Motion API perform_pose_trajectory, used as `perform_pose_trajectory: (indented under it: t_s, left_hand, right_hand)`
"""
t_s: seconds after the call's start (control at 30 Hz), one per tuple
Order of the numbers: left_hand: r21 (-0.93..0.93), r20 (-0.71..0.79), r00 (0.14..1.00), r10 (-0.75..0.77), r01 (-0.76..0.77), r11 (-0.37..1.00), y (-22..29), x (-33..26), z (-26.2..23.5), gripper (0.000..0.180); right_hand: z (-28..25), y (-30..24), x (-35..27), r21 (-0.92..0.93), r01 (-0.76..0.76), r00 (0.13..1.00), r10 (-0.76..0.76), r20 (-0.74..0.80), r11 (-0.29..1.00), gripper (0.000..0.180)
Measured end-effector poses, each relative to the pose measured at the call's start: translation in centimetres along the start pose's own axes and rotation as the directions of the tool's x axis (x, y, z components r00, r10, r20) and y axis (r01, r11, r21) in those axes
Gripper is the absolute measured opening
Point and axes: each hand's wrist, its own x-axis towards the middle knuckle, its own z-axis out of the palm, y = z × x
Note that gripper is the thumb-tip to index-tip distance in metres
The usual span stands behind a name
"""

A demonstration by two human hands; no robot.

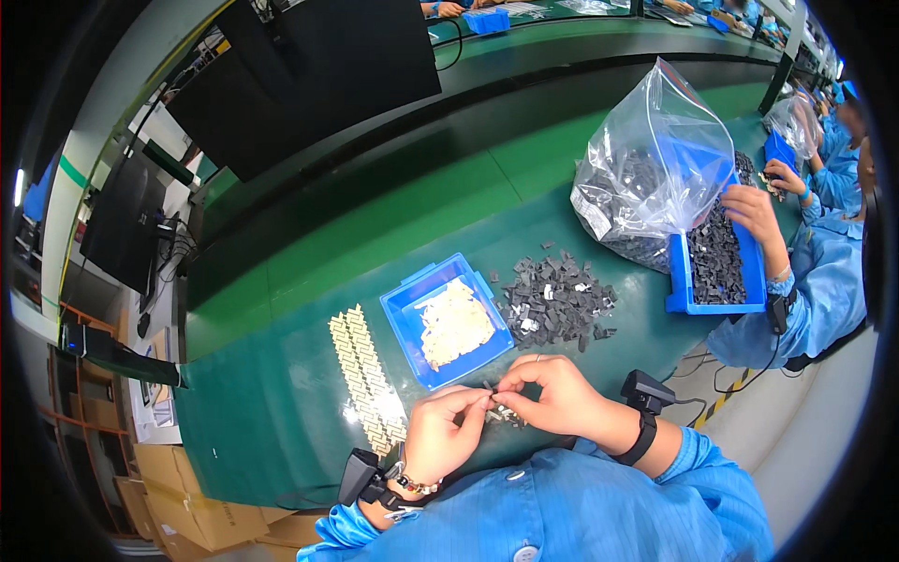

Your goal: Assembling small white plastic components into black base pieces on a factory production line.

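Note:
My left hand (446, 433) and my right hand (553, 393) meet over the green table near its front edge. Together they pinch a small dark grey part (494, 405) between their fingertips. A pile of the same small dark grey parts (554, 298) lies just beyond my right hand. A shallow blue tray (403, 314) with pale cream pieces in it stands beyond my left hand. To its left, a long strip of finished cream-coloured pieces (367, 378) lies in rows on the table.
A co-worker in a blue coat (824, 281) sits to my right, a hand (751, 212) in a blue bin of dark parts (716, 258). A big clear plastic bag of parts (651, 178) stands behind it. Black monitors (309, 66) hang at the back; cardboard boxes (178, 496) sit lower left.

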Motion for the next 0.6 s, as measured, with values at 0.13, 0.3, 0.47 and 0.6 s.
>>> perform_pose_trajectory:
  t_s: [0.13,0.3,0.47,0.6]
  left_hand:
    - [0.212,0.033,0.994,0.100,-0.104,0.972,0.3,0.0,0.0,0.015]
    - [0.171,-0.079,0.997,0.013,0.001,0.985,1.1,-0.2,0.1,0.017]
    - [0.024,-0.037,0.999,0.023,-0.022,0.999,0.0,-1.0,-0.9,0.016]
    - [-0.049,0.010,1.000,-0.006,0.006,0.999,0.1,-0.7,-0.3,0.013]
  right_hand:
    - [0.1,0.5,-0.3,0.037,0.001,1.000,-0.002,0.029,0.999,0.006]
    - [-1.2,0.9,-1.6,0.002,0.035,0.994,-0.035,-0.100,0.999,0.006]
    - [-7.0,3.1,-3.3,-0.622,-0.061,0.873,-0.260,-0.412,0.781,0.027]
    - [-9.0,4.6,-4.5,-0.675,-0.168,0.936,-0.098,-0.338,0.718,0.045]
